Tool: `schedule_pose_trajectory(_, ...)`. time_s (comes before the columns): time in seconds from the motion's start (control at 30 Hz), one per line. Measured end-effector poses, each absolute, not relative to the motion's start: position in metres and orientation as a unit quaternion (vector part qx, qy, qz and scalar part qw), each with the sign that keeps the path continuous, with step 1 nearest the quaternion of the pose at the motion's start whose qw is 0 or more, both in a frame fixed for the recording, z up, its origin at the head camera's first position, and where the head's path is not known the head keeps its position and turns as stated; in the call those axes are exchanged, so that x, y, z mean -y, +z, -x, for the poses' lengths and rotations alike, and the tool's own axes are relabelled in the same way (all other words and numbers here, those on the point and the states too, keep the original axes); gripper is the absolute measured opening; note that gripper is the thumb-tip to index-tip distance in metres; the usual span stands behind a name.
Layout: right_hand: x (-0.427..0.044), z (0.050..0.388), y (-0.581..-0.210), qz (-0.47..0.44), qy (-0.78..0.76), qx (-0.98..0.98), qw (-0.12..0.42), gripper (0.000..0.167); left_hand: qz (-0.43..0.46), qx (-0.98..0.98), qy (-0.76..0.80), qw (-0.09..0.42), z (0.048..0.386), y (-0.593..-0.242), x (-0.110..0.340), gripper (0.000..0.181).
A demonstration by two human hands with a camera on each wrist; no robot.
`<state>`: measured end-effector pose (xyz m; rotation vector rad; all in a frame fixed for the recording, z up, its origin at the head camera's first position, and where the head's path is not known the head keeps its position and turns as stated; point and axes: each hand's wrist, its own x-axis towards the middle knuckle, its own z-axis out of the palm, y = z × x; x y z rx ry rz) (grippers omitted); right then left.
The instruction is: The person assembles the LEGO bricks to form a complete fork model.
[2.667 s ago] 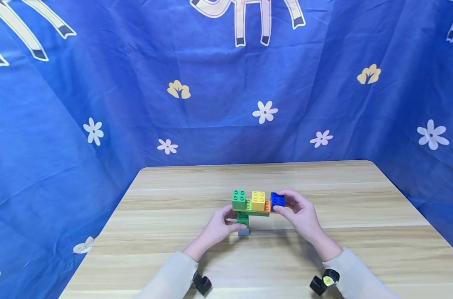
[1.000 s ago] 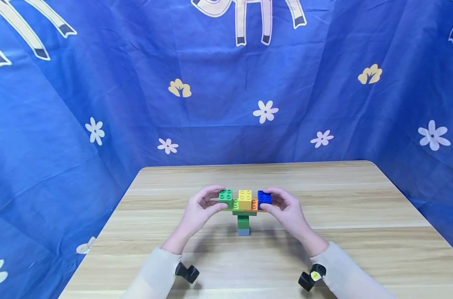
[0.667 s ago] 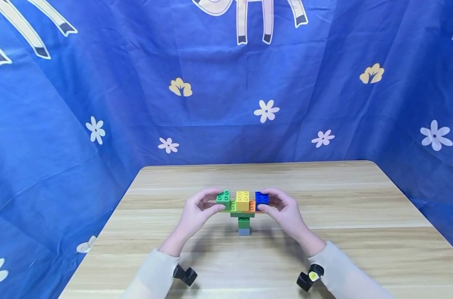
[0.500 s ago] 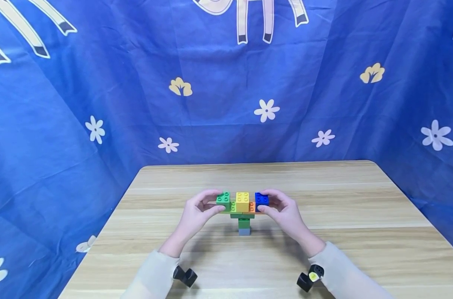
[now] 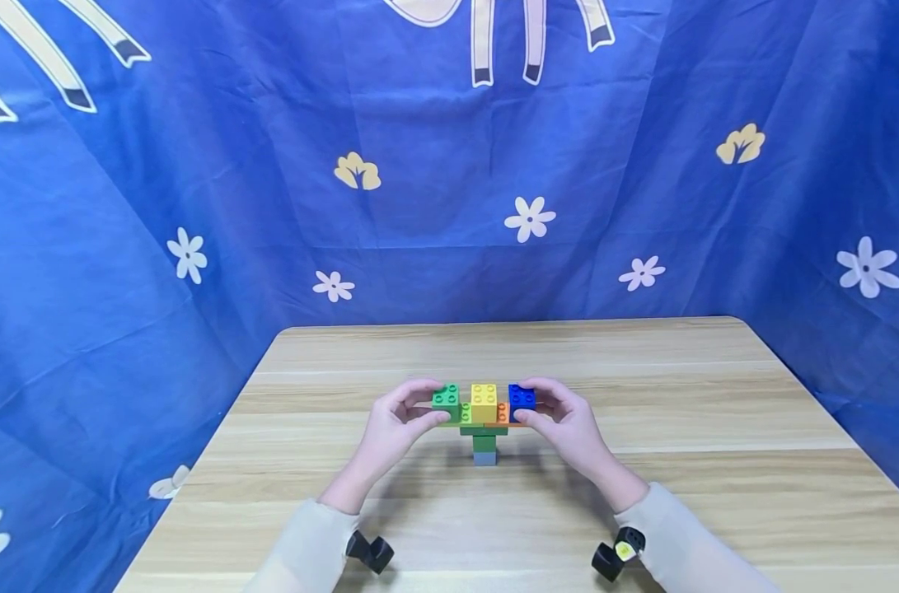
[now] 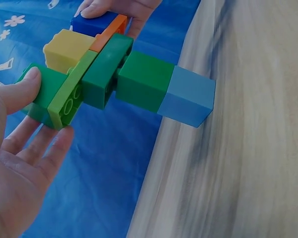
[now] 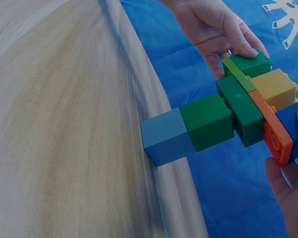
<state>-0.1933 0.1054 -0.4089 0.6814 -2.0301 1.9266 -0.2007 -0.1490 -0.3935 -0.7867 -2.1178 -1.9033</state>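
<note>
Toy building bricks form a T shape standing on the table. My left hand (image 5: 390, 428) pinches a green brick (image 5: 445, 402) at the left end, thumb in front. At the other end, a dark blue brick (image 5: 522, 397) is pinched by my right hand (image 5: 573, 428). Between them sits a yellow brick (image 5: 484, 403). These top bricks rest on thin lime (image 5: 465, 413) and orange (image 5: 503, 413) bricks, with a dark green brick (image 6: 107, 72) underneath. Below stands a green brick (image 7: 207, 122) on a light blue brick (image 6: 187, 96). Wrist views show studs at the dark green joint; whether it is fully pressed down I cannot tell.
The pale wooden table (image 5: 642, 354) lies under the hands. Behind and beside it hangs a blue patterned cloth (image 5: 434, 198). Each wrist carries a small black camera, one by the left sleeve (image 5: 301, 539) and one by the right sleeve (image 5: 686, 535).
My left hand has left the lower bricks and taken the top green brick. Both hands moved the upper part left over the green brick, then down, closing the gap there.
</note>
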Motion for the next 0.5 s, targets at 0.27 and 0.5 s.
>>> schedule_pose_trajectory(0.27, -0.1039, 0.1956, -0.4063, -0.229, 0.662, 0.702, 0.126, 0.035, 0.263, 0.711, -0.645, 0.094, 0.2036, -0.3931, 0.1493, 0.034)
schedule_pose_trajectory(0.5, -0.1023, 0.1973, -0.4070, -0.244, 0.658, 0.700, 0.133, 0.036, 0.290, 0.704, -0.638, 0.115, 0.2048, -0.3944, 0.1498, 0.031)
